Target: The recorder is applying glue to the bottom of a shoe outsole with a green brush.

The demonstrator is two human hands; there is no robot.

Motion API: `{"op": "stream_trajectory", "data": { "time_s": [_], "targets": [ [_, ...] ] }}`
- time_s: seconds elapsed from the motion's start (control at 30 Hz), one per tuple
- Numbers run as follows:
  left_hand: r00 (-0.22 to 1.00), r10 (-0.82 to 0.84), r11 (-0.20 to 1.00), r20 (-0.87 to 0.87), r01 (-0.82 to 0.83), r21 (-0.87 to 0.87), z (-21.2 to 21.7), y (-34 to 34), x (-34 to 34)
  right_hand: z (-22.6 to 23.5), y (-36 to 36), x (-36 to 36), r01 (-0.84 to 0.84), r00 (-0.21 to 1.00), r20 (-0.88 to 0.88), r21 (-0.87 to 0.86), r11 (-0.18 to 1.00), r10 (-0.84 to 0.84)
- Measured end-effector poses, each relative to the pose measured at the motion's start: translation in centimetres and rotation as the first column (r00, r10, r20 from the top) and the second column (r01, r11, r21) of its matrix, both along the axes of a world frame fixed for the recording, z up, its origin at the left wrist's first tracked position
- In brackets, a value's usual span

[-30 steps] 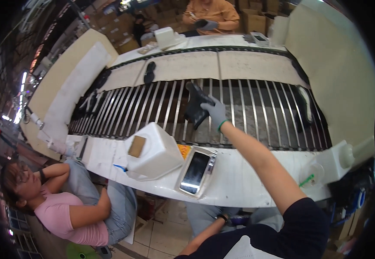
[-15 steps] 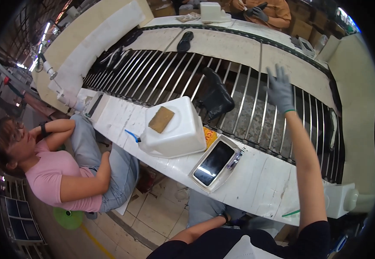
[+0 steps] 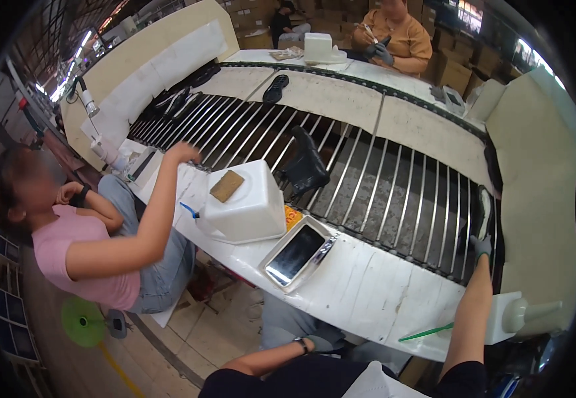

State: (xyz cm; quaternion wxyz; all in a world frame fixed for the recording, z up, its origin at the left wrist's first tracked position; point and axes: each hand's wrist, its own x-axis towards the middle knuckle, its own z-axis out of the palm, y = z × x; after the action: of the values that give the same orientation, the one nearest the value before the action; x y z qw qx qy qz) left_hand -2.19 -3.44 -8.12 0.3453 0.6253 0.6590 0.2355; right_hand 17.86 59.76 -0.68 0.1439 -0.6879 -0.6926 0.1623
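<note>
My right hand [image 3: 481, 245], in a grey glove, reaches to the right end of the conveyor. Its fingers close on the near end of a long shoe sole [image 3: 485, 204], black with a pale inner face, that lies along the side wall. My left hand [image 3: 328, 339] is low over my lap, also gloved; its fingers are too dark to read. A black boot [image 3: 306, 166] sits on the metal rods [image 3: 367, 182] in the middle. Farther off, a black sole [image 3: 275, 89] rests on the beige sheet.
On the white ledge [image 3: 381, 285] stand an upturned white container [image 3: 248, 205] with a brown block [image 3: 227, 186], a phone in a tray [image 3: 296, 254], a green stick [image 3: 427, 331] and a white bottle [image 3: 515, 315]. A person [image 3: 96, 259] sits left; another [image 3: 397, 40] works opposite.
My right hand has come down from above the rods to the sole at the right, closing on its near end. The seated person's arm has reached out to the conveyor. The view has shifted.
</note>
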Motion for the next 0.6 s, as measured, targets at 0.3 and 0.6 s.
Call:
{"op": "stream_trajectory", "data": {
  "time_s": [0.3, 0.6],
  "targets": [
    [0.812, -0.05, 0.911, 0.582, 0.276, -0.308, 12.6, 2.5, -1.1, 3.7, -3.0, -5.0, 0.267, 0.949, -0.21, 0.149, 0.952, -0.233],
    [0.743, -0.018, 0.956, 0.669, 0.209, -0.206, 21.1, 5.7, -1.8, 17.3, -8.1, -9.6, -0.046, 0.998, -0.025, 0.372, 0.927, 0.06]
  ]
}}
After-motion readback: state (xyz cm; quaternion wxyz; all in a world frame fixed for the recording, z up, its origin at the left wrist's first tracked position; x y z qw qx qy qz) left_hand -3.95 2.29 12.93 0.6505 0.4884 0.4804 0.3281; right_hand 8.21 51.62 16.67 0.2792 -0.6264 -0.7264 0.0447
